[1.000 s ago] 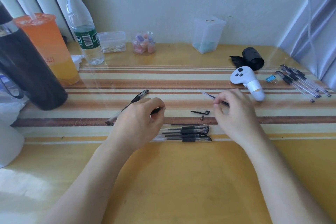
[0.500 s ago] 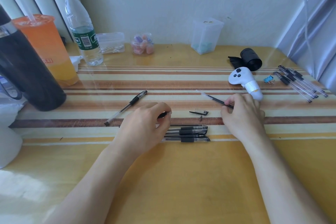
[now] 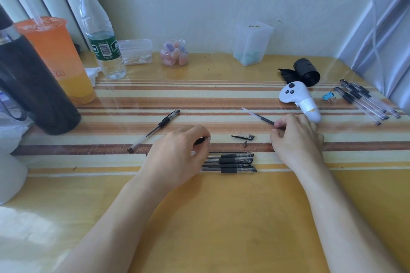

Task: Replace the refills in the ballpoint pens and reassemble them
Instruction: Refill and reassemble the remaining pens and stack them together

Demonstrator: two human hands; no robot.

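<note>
Ballpoint pens [image 3: 228, 162] lie bundled side by side on the surface [image 3: 221, 217], the landmark for what follows. Touching the bundle's left end, the left hand [image 3: 175, 153] is closed on a small dark pen part, too hidden to identify. Just beyond the bundle lie a loose cap [image 3: 244, 136] and a metal tip [image 3: 245, 144]. Right of and beyond the bundle, the right hand [image 3: 295, 137] pinches a refill [image 3: 258, 116]. Judged step: refill insertion. The next move calls for aligning the refill with the barrel, then screwing on the tip.

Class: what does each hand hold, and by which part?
Right hand: a thin refill, pinched near its dark end. Left hand: a small black piece, too hidden to name.
</note>
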